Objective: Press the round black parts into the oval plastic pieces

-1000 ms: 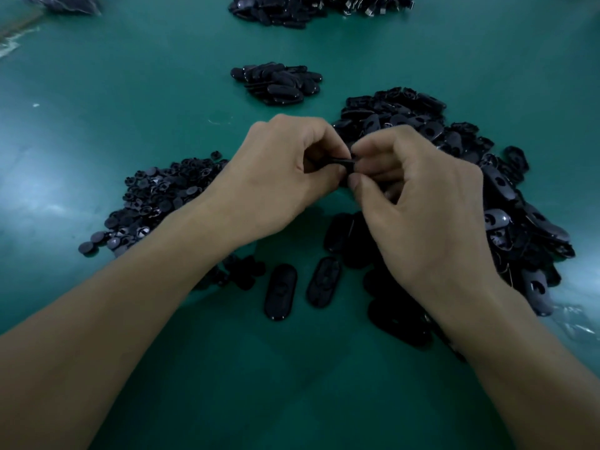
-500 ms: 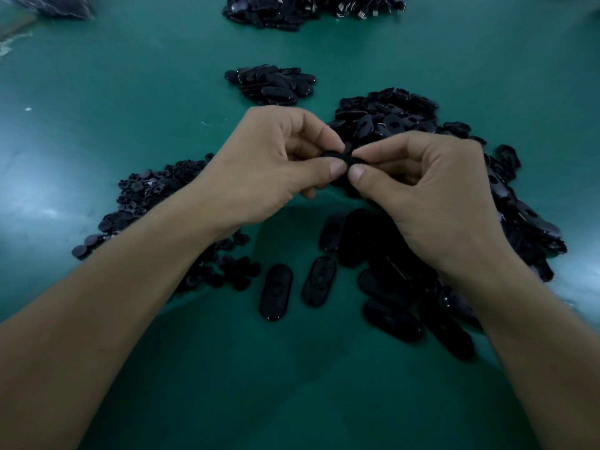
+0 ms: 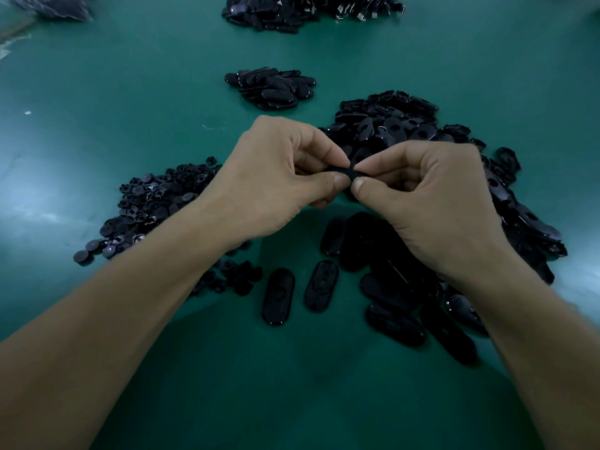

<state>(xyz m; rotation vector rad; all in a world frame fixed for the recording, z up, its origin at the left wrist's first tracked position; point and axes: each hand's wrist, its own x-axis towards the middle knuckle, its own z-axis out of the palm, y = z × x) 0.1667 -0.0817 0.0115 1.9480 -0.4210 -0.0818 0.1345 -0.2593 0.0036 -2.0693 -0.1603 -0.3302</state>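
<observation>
Above the green table, my left hand (image 3: pixel 279 177) and my right hand (image 3: pixel 431 196) meet at the fingertips, both pinching one black oval plastic piece (image 3: pixel 348 172). Only a thin dark edge of it shows between thumbs and forefingers; whether a round part sits in it is hidden. A heap of round black parts (image 3: pixel 152 203) lies on the left under my left forearm. A large heap of oval pieces (image 3: pixel 406 125) lies to the right, behind and under my right hand. Two loose ovals (image 3: pixel 278 296) (image 3: pixel 321 285) lie on the table below my hands.
A small stack of oval pieces (image 3: pixel 272 87) sits further back in the middle. Another long heap of black parts (image 3: pixel 308 9) runs along the far edge. A dark plastic bag (image 3: pixel 55 8) lies at the top left. Bare green mat (image 3: pixel 324 384) spreads between my forearms.
Both hands have stayed together on the oval piece, shifting slightly. The pinch has tightened so the fingertips now meet over the piece, hiding more of it.
</observation>
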